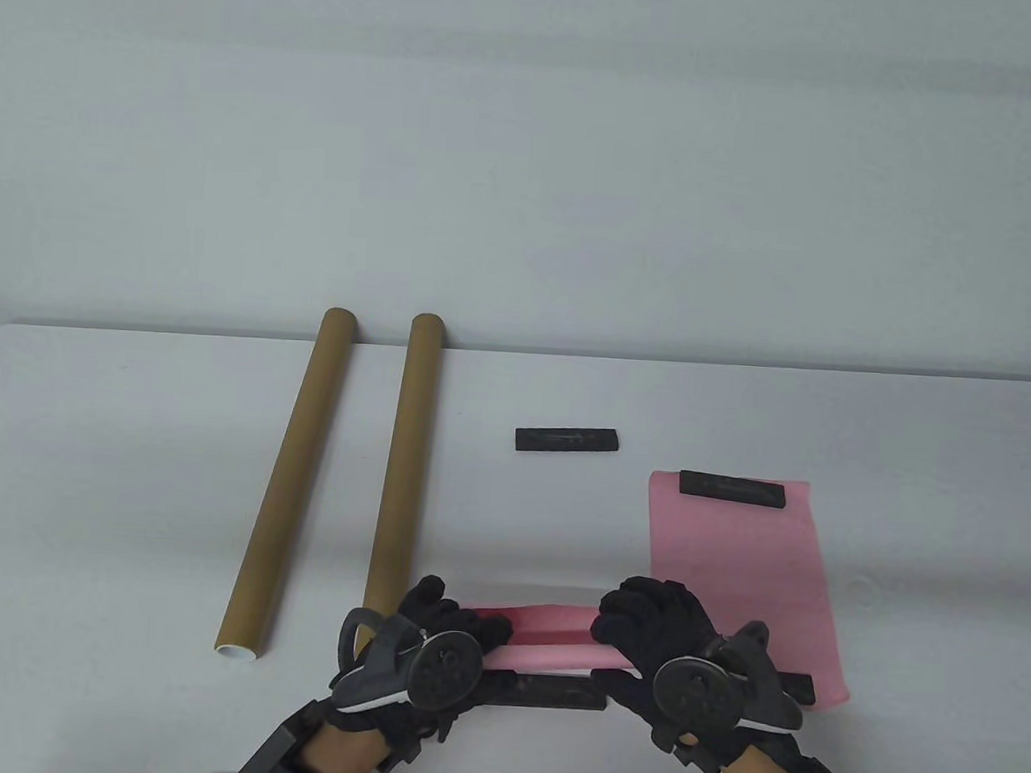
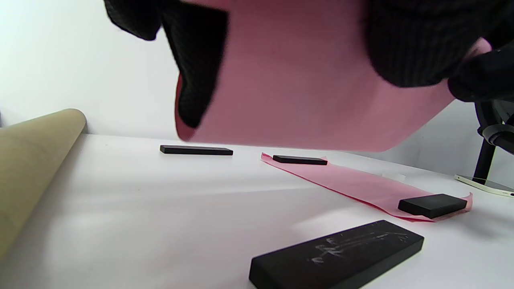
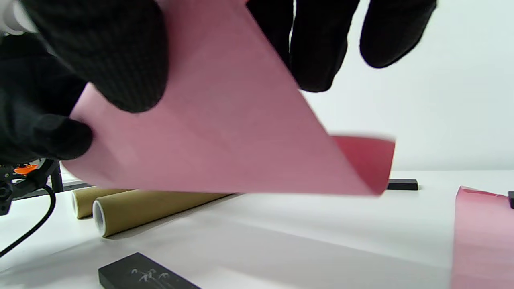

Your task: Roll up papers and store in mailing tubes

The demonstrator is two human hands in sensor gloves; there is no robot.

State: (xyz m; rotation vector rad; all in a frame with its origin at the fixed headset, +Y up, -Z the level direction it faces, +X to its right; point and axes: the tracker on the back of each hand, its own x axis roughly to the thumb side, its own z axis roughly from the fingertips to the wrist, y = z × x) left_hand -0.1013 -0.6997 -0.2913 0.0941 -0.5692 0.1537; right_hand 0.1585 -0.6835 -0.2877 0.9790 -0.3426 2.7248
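Note:
A loosely rolled pink paper (image 1: 544, 637) is held above the table's front edge, between both hands. My left hand (image 1: 452, 631) grips its left end; the paper fills the top of the left wrist view (image 2: 297, 84). My right hand (image 1: 649, 622) grips its right end, also shown in the right wrist view (image 3: 225, 136). A second pink sheet (image 1: 735, 583) lies flat at the right, with a black bar weight (image 1: 734, 488) on its far end and another (image 1: 798, 686) on its near end. Two brown mailing tubes (image 1: 294, 478) (image 1: 404, 458) lie side by side at the left.
A loose black bar weight (image 1: 566, 439) lies mid-table. Another (image 1: 541, 689) lies at the front edge under the held paper, also in the left wrist view (image 2: 337, 257). The tubes' near open ends (image 3: 98, 218) show in the right wrist view.

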